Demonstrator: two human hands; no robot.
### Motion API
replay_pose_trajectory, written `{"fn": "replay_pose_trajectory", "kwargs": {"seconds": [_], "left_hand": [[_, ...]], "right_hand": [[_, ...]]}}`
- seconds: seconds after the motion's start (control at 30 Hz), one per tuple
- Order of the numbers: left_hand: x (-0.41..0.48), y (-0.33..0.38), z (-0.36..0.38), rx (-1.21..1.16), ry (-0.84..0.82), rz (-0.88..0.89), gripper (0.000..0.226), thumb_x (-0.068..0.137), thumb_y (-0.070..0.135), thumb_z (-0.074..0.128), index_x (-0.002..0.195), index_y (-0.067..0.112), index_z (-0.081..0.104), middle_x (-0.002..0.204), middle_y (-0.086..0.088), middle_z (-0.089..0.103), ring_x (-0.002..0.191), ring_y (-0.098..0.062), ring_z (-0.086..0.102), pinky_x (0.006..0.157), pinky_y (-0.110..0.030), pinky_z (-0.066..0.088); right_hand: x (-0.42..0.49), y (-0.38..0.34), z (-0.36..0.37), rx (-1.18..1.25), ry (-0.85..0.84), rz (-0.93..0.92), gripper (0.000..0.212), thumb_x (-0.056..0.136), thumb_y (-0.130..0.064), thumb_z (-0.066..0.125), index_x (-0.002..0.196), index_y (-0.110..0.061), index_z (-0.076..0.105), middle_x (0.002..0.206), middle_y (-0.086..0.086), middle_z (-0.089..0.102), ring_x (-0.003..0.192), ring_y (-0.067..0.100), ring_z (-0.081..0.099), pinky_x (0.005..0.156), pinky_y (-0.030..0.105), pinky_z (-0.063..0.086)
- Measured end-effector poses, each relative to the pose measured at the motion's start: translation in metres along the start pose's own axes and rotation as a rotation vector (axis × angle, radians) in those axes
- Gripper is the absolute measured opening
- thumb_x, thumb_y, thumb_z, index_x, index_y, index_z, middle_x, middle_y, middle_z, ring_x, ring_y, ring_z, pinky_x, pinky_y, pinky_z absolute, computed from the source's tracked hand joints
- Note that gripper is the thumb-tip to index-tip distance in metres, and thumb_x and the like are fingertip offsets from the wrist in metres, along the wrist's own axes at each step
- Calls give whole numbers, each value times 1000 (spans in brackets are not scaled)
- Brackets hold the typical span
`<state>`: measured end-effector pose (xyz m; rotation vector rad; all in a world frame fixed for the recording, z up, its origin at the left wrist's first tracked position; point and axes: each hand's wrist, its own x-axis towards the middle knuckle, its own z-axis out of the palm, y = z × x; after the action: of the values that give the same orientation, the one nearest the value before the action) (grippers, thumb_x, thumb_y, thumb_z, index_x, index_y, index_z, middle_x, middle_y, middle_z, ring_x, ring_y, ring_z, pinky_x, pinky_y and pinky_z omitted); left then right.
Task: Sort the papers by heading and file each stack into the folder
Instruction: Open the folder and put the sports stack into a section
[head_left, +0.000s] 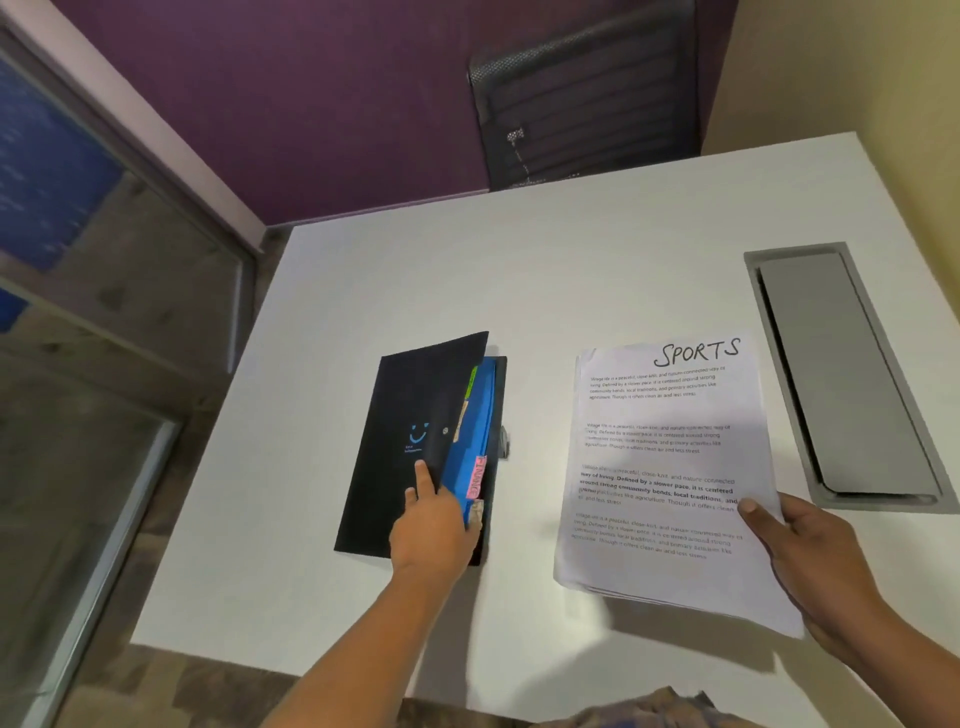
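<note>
Black folder lying on white table, cover half raised | left hand pinching cover edge | right hand gripping SPORTS stack beside it, thumb on top | risk: cover dropping shut, loose sheets fanning, landing behind wrong tab

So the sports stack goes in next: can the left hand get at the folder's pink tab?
Probably yes: the left hand holds the flap up, and the pink tab lies exposed right beside it, nothing between.

White table; grey cable hatch at right edge; black mesh chair behind.
</note>
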<state>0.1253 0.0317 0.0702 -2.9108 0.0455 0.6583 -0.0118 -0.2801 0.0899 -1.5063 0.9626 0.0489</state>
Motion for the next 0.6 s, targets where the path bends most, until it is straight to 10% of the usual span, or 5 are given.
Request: {"fn": "replay_pose_trajectory", "kwargs": {"seconds": [0.3,0.6], "left_hand": [[-1,-4,-25,-21,60,38,59,94,20,57,147,15,32,164,0,13,98,-21,66,81,-34,59],[-12,1,-35,-192,77,115,73,89,8,62,152,22,27,164,3,12,119,-23,60,89,-35,58]], "right_hand": [[-4,-14,-2,28,6,-23,17,97,-20,59,109,-19,71,93,1,74,82,25,71,71,34,53],[-15,-55,16,-67,-13,-194,13,95,-24,61,96,-24,74,88,-4,76,79,22,73,70,39,58]]}}
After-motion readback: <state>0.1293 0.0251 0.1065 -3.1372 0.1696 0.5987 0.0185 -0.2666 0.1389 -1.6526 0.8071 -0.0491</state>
